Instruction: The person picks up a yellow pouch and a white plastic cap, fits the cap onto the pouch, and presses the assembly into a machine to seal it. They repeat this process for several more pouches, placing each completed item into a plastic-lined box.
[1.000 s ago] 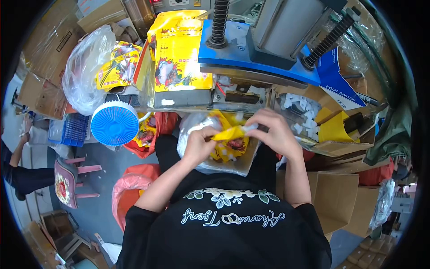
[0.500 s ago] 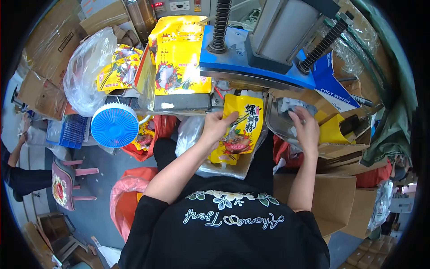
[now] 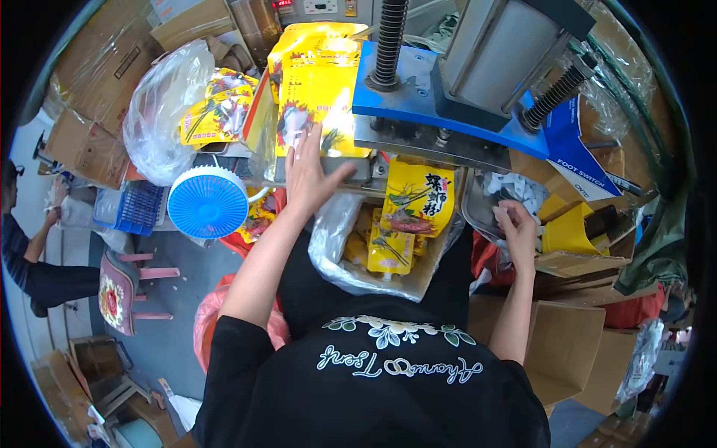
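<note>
My left hand (image 3: pixel 305 179) reaches over the stack of flat yellow pouches (image 3: pixel 321 82) on the left of the press, fingers outstretched and touching the top one. A yellow printed pouch (image 3: pixel 420 200) sits at the front edge of the press (image 3: pixel 448 101), its lower part over the box; neither hand touches it. Below, a plastic-lined box (image 3: pixel 427 270) holds several yellow pouches (image 3: pixel 390 252). My right hand (image 3: pixel 518 235) is at the near side of a clear bin (image 3: pixel 482 216) of pale small pieces (image 3: pixel 515 188). Its fingertips are pinched, and whatever is between them is too small to name.
A blue fan (image 3: pixel 208 203) stands left of the stack, near a clear plastic bag (image 3: pixel 168 112). On the right are a yellow-lined carton (image 3: pixel 579 231) and a blue foot-switch box (image 3: pixel 579 153). Another person (image 3: pixel 33 246) is at the far left.
My left hand has let go of the printed pouch, leaving it at the press, and moved up-left to the stack. My right hand has drawn back from the bin, its fingers pinching together.
</note>
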A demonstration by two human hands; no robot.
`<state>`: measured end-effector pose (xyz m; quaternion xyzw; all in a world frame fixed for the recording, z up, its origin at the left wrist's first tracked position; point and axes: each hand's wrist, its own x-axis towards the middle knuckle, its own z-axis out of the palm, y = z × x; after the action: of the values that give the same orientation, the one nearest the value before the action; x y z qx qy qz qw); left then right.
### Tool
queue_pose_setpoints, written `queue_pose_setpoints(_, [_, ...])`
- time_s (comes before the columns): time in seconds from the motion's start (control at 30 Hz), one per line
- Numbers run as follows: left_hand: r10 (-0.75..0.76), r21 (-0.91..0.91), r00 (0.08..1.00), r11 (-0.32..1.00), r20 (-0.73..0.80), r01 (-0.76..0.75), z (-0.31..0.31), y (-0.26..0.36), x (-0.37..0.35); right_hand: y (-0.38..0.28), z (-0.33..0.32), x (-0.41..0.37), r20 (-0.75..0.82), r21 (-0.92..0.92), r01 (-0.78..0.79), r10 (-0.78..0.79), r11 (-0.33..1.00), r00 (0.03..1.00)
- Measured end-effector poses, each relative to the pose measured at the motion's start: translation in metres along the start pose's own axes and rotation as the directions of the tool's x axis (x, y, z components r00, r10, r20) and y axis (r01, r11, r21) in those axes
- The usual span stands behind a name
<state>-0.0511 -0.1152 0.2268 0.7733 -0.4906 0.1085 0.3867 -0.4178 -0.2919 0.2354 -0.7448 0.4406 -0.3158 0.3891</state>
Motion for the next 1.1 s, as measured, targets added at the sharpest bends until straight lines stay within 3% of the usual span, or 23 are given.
queue_pose_setpoints(0.07, [0.095, 0.16, 0.994, 0.982, 0.06, -0.103, -0.011, -0.005, -0.03, -0.003, 0.003, 0.002, 0.023, 0.106, -0.012, 0.009, 0.994, 1.0])
queue_pose_setpoints(0.2, [-0.041, 0.014, 0.999, 0.999, -0.016, 0.042, -0.024, -0.021, -0.05, -0.014, 0.006, 0.0, 0.043, 0.201, 0.006, -0.015, 0.979, 0.999])
queue_pose_setpoints(0.23, [-0.128, -0.059, 0.991, 0.99, -0.034, 0.126, -0.031, -0.009, -0.044, -0.024, 0.008, 0.0, 0.06, 0.197, 0.01, -0.022, 0.98, 0.998])
queue_pose_setpoints(0.27, [-0.096, -0.134, 0.994, 0.986, 0.051, 0.102, -0.042, 0.005, -0.037, -0.034, 0.01, -0.001, 0.077, 0.187, 0.019, -0.034, 0.982, 0.996])
queue_pose_setpoints(0.3, [-0.173, -0.307, 0.978, 0.93, 0.121, 0.202, -0.045, 0.019, -0.039, -0.044, 0.015, -0.002, 0.093, 0.199, 0.029, -0.048, 0.979, 0.994])
queue_pose_setpoints(0.37, [-0.268, -0.606, 0.929, 0.704, 0.254, 0.369, -0.032, 0.042, -0.054, -0.06, 0.029, -0.005, 0.122, 0.218, 0.094, -0.123, 0.971, 0.985])
queue_pose_setpoints(0.4, [-0.267, -0.66, 0.911, 0.628, 0.315, 0.413, -0.019, 0.043, -0.065, -0.074, 0.036, -0.008, 0.153, 0.199, 0.094, -0.126, 0.975, 0.98])
queue_pose_setpoints(0.5, [-0.235, -0.564, 0.887, 0.701, 0.397, 0.437, 0.0, 0.053, -0.087, -0.113, 0.048, -0.02, 0.29, 0.133, 0.188, -0.22, 0.973, 0.931])
queue_pose_setpoints(0.57, [-0.286, -0.503, 0.795, 0.649, 0.534, 0.571, -0.002, 0.058, -0.1, -0.117, 0.058, -0.023, 0.368, 0.122, 0.273, -0.299, 0.954, 0.88])
queue_pose_setpoints(0.6, [-0.29, -0.48, 0.763, 0.636, 0.577, 0.605, 0.001, 0.056, -0.106, -0.117, 0.06, -0.024, 0.404, 0.119, 0.202, -0.233, 0.972, 0.885])
queue_pose_setpoints(0.67, [-0.379, -0.567, 0.735, 0.471, 0.562, 0.676, 0.004, 0.056, -0.116, -0.121, 0.062, -0.023, 0.468, 0.107, 0.069, -0.112, 0.992, 0.877])
queue_pose_setpoints(0.7, [-0.418, -0.61, 0.72, 0.385, 0.554, 0.693, 0.003, 0.057, -0.116, -0.113, 0.064, -0.022, 0.45, 0.092, 0.087, -0.119, 0.992, 0.885])
queue_pose_setpoints(0.8, [-0.345, -0.632, 0.6, 0.024, 0.722, 0.775, 0.001, 0.056, -0.112, -0.101, 0.066, -0.023, 0.38, 0.327, 0.058, -0.188, 0.943, 0.906])
queue_pose_setpoints(0.93, [-0.189, -0.557, 0.56, 0.075, 0.807, 0.827, 0.007, 0.079, -0.113, -0.1, 0.06, -0.024, 0.34, 0.308, 0.104, -0.211, 0.946, 0.916])
queue_pose_setpoints(0.97, [-0.188, -0.53, 0.548, 0.141, 0.815, 0.836, 0.011, 0.076, -0.112, -0.102, 0.056, -0.024, 0.344, 0.296, 0.099, -0.202, 0.95, 0.917])
queue_pose_setpoints(1.07, [-0.266, -0.494, 0.723, 0.579, 0.637, 0.648, 0.018, 0.069, -0.112, -0.104, 0.048, -0.021, 0.405, 0.225, 0.124, -0.209, 0.966, 0.89])
queue_pose_setpoints(1.1, [-0.233, -0.556, 0.78, 0.586, 0.581, 0.589, 0.021, 0.069, -0.113, -0.103, 0.047, -0.019, 0.454, 0.178, 0.163, -0.228, 0.971, 0.861])
